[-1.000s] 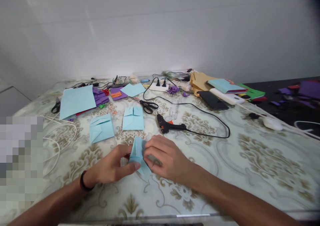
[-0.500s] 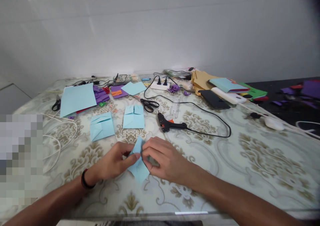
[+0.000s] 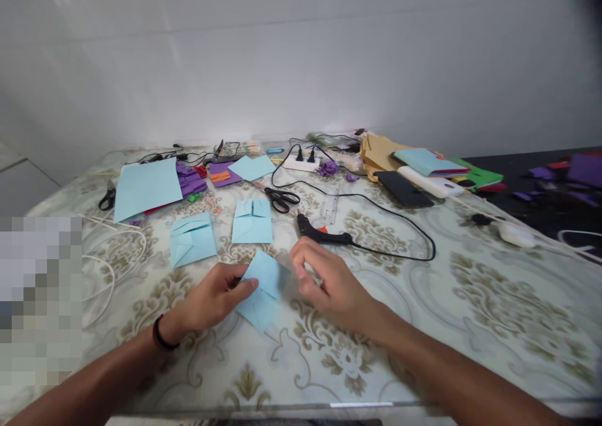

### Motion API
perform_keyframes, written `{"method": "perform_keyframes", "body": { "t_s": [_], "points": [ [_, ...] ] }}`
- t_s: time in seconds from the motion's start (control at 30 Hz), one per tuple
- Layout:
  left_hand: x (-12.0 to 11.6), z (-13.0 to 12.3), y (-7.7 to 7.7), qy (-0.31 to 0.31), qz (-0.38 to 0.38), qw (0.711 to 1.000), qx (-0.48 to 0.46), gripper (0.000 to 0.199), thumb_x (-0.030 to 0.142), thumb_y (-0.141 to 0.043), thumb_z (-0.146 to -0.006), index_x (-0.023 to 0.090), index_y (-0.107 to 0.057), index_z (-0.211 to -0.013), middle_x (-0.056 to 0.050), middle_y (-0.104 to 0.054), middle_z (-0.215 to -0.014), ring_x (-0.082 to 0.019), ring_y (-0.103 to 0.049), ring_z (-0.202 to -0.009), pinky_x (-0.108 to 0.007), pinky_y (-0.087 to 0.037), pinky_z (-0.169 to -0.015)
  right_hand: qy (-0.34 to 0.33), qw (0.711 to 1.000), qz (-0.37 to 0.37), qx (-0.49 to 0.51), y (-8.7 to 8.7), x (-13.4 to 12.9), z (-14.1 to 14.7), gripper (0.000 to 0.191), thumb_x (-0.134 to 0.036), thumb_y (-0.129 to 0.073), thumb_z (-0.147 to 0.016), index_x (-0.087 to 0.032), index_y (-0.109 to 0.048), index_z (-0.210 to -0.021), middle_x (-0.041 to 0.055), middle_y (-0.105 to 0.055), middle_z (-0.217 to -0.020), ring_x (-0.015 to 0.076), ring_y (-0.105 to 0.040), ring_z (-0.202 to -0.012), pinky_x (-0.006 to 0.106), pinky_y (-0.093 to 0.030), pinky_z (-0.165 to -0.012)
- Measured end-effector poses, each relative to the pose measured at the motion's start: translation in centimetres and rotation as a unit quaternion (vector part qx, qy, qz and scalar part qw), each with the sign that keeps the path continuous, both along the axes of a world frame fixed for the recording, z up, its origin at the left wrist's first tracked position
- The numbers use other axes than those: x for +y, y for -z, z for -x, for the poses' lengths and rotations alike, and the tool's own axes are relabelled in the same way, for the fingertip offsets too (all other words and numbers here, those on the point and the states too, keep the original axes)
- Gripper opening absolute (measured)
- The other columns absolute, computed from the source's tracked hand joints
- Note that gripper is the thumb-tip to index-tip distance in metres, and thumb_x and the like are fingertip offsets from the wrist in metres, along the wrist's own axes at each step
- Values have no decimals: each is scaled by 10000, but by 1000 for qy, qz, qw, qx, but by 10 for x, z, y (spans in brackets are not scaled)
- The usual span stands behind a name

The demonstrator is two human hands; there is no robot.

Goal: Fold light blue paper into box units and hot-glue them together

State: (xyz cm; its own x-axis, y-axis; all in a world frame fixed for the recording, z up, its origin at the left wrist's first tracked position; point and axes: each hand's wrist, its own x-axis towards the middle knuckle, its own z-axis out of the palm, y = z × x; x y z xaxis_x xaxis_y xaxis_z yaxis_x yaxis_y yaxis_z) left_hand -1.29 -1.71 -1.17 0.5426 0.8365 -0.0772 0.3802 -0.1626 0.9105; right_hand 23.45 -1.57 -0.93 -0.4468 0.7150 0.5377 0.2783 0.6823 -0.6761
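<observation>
My left hand point(image 3: 219, 295) pinches the left edge of a folded light-blue paper point(image 3: 263, 282), thumb on top, above the patterned tabletop. To the right of that paper, my right hand point(image 3: 324, 278) has its fingers curled together; its fingertips are smeared by motion and whatever they hold, if anything, cannot be made out. Two more folded blue papers lie beyond my hands, one point(image 3: 192, 241) at the left and one point(image 3: 253, 222) nearer the middle. A black glue gun point(image 3: 324, 233) rests just past my right hand.
Black-handled scissors point(image 3: 281, 199), a clear ruler point(image 3: 332, 205) and a white power strip point(image 3: 301, 162) lie farther back. A large blue sheet point(image 3: 147, 189) is at the left. At the right are a black phone point(image 3: 403, 189), brown paper point(image 3: 379, 154) and cables.
My right hand has moved off the folded blue paper, to the right and slightly up. The paper, still in my left hand, now shows its face more fully.
</observation>
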Motion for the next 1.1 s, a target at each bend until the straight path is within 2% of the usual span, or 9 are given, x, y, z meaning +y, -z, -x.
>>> {"method": "perform_keyframes", "body": {
  "t_s": [0.1,0.17,0.3,0.43,0.7,0.83,0.9,1.0,1.1],
  "points": [
    [1,0,-1,11,3,1000,-18,385,417,-522,-1008,164,-520,-718,40,-386,-689,-109,-336,-632,-226,-310,-562,58,998,32,-5,-2,5,-5,309,-206,-450,-1011,-214,-411,-705,-19,-461,-709,140,-446,-657,281,-365,-639],
    [1,0,0,18,6,999,-27,384,429,-531,-1013,155,-565,-746,32,-427,-703,-112,-366,-646,-223,-329,-575,73,995,66,-4,-3,7,-4,317,-288,-479,-1038,-205,-501,-733,-6,-518,-732,148,-494,-692,284,-392,-672],
    [0,-1,1,17,22,998,-52,356,447,-534,-1016,147,-670,-882,-2,-567,-765,-133,-467,-685,-232,-397,-609,22,974,224,-12,0,3,4,202,-385,-677,-932,-197,-660,-1003,34,-683,-950,185,-623,-857,289,-474,-755],
    [0,-1,1,26,37,998,-46,334,458,-617,-973,146,-731,-938,-33,-666,-844,-159,-552,-733,-249,-452,-658,-14,939,341,-36,8,-3,12,258,-423,-679,-909,-170,-670,-863,2,-643,-751,155,-567,-671,253,-412,-583],
    [1,-1,0,23,4,1000,3,353,453,-610,-964,142,-696,-821,-6,-621,-723,-133,-501,-639,-230,-413,-579,-29,957,284,-41,3,-4,12,355,-416,-576,-978,-171,-575,-721,-29,-521,-663,115,-461,-613,233,-345,-553],
    [5,4,-4,17,-57,997,38,361,439,-603,-969,157,-624,-745,24,-552,-686,-121,-455,-630,-225,-381,-586,-4,961,267,-66,-1,-1,9,353,-407,-577,-984,-174,-601,-720,-20,-578,-645,126,-509,-599,236,-354,-540],
    [13,12,-5,-30,-100,993,54,394,473,-612,-958,162,-609,-716,25,-547,-668,-126,-456,-618,-230,-372,-573,9,967,246,-71,-2,1,8,334,-374,-530,-1015,-176,-652,-776,5,-664,-719,149,-587,-661,245,-413,-587],
    [34,29,-6,-180,-141,974,8,402,533,-639,-910,166,-640,-748,5,-615,-696,-160,-525,-653,-247,-425,-608,39,981,161,-105,-1,10,11,222,-267,-516,-1026,-184,-715,-968,53,-751,-963,199,-681,-899,305,-510,-814],
    [55,45,-3,-338,-147,928,-61,425,565,-643,-874,152,-706,-957,-36,-721,-842,-206,-610,-718,-275,-480,-654,21,975,38,-218,3,31,24,280,-257,-668,-958,-157,-680,-1219,140,-680,-1304,292,-599,-1244,436,-446,-1090]
  ]
}}
